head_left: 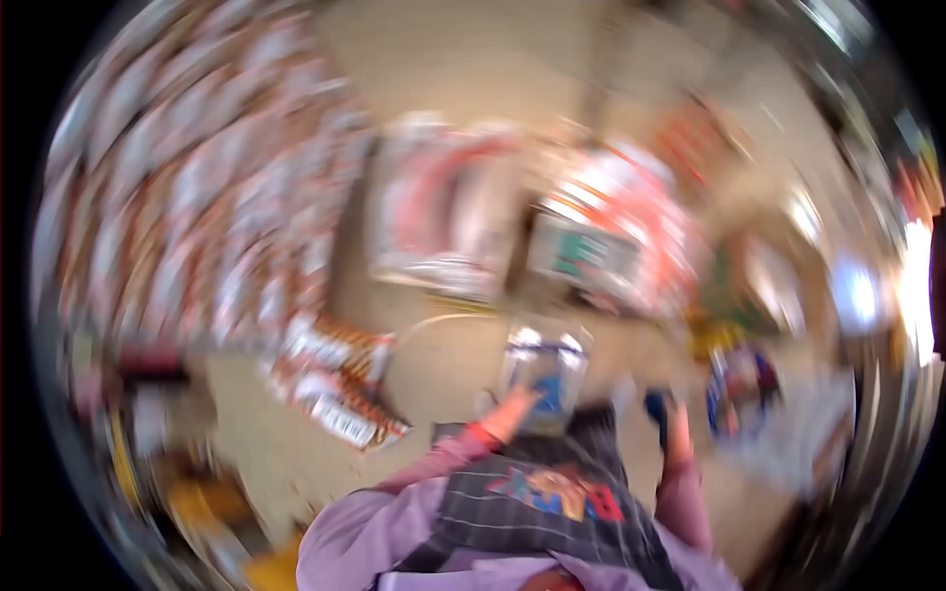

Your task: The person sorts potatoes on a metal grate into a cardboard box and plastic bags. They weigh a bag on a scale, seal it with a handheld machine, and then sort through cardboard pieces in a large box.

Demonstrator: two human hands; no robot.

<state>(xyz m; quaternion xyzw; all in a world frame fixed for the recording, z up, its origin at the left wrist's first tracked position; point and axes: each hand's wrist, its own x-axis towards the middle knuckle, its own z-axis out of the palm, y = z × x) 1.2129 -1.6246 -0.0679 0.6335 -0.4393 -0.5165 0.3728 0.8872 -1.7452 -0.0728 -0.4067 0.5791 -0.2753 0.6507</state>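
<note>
The view is smeared by motion. A clear plastic container (524, 357) with something blue (550, 392) in it stands in front of my body. My left hand (507, 414) is at the container's near left side, its fingers by the blue thing; their grip is too blurred to tell. To the right, my right hand (677, 426) is closed on a small dark blue object (655, 404). Brown-and-white packets (340, 379) lie left of the container. A blue round-looking package (741, 392) is beyond my right hand.
Rows of wrapped packs (197, 187) fill the far left. Ahead are a clear bag with red print (448, 212) and a red-and-white bag (655, 222). An open carton (774, 281) and a pale plastic sheet (798, 433) are at the right.
</note>
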